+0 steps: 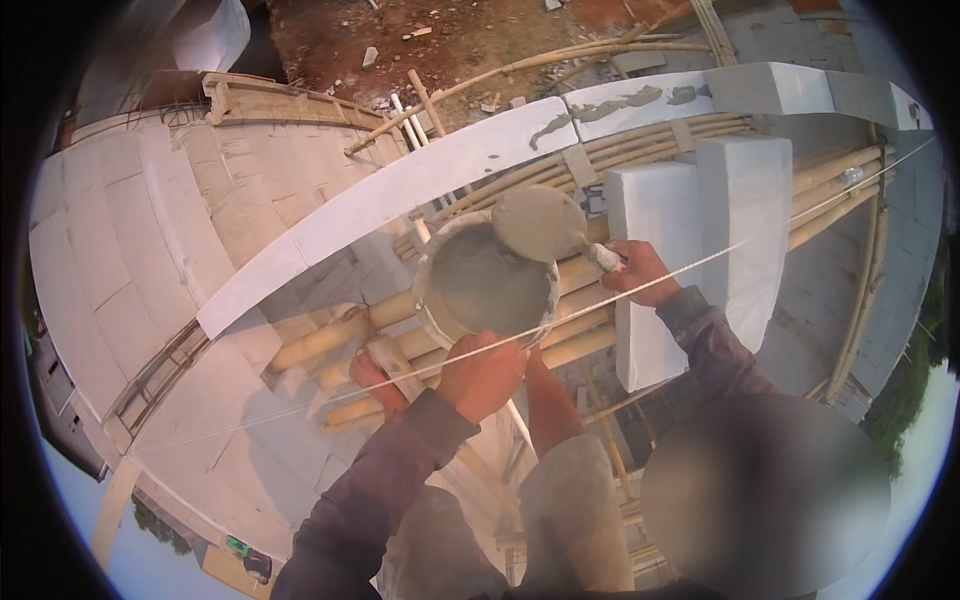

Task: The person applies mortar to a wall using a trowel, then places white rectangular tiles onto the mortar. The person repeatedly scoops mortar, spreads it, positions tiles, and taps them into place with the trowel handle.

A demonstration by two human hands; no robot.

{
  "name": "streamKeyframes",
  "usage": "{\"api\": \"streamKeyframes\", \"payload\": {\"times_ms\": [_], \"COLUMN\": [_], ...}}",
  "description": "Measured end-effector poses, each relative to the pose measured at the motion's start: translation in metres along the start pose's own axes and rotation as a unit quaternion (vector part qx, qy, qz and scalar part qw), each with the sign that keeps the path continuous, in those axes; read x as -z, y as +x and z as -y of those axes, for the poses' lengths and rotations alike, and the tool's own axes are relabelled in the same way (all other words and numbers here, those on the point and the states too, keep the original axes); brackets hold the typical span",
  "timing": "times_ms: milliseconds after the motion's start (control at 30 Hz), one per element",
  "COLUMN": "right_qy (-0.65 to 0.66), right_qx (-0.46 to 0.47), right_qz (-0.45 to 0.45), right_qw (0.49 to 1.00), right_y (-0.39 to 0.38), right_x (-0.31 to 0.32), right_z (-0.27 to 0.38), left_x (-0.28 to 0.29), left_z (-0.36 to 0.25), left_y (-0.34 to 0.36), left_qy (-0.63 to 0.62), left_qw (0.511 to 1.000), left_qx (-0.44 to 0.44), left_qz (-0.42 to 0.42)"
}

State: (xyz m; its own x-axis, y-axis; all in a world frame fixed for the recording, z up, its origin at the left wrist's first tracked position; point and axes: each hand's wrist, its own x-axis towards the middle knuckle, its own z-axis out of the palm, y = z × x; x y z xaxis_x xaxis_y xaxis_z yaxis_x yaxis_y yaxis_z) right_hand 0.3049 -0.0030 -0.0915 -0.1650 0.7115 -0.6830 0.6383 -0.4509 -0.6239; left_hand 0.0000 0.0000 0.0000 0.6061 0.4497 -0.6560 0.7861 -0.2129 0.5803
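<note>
A round bucket of wet grey mortar stands on bamboo poles in front of me. With fingers closed at its near rim, my left hand grips the bucket. My right hand is wrapped round the short, mortar-smeared handle of a round scoop. The scoop's broad face is coated in grey mortar and sits over the far right rim of the bucket; whether it touches the rim I cannot tell. A taut white string crosses the view, passing over my left hand and below my right.
Beyond the bucket runs a curved wall of white blocks, with mortar patches on top. Two loose white blocks stand on the bamboo poles at right. My feet are on the scaffold. A blurred round patch covers the lower right.
</note>
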Motion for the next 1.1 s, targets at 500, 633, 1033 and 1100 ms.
{"api": "streamKeyframes", "payload": {"times_ms": [500, 633, 1033, 1100], "right_qy": [-0.276, -0.31, -0.322, -0.315], "right_qx": [0.082, 0.13, 0.253, 0.271], "right_qz": [-0.265, -0.211, -0.16, -0.165], "right_qw": [0.92, 0.918, 0.898, 0.895], "right_y": [0.13, 0.146, 0.183, 0.187], "right_x": [0.062, 0.02, -0.077, -0.083], "right_z": [-0.056, -0.031, 0.039, 0.044], "left_x": [-0.034, -0.04, -0.052, -0.054], "left_z": [0.0, -0.001, 0.013, 0.014], "left_y": [-0.005, -0.015, -0.042, -0.043], "left_qy": [-0.114, -0.134, -0.191, -0.197], "left_qw": [0.989, 0.984, 0.969, 0.967], "left_qx": [0.079, 0.096, 0.118, 0.125], "left_qz": [-0.042, -0.065, -0.1, -0.102]}}
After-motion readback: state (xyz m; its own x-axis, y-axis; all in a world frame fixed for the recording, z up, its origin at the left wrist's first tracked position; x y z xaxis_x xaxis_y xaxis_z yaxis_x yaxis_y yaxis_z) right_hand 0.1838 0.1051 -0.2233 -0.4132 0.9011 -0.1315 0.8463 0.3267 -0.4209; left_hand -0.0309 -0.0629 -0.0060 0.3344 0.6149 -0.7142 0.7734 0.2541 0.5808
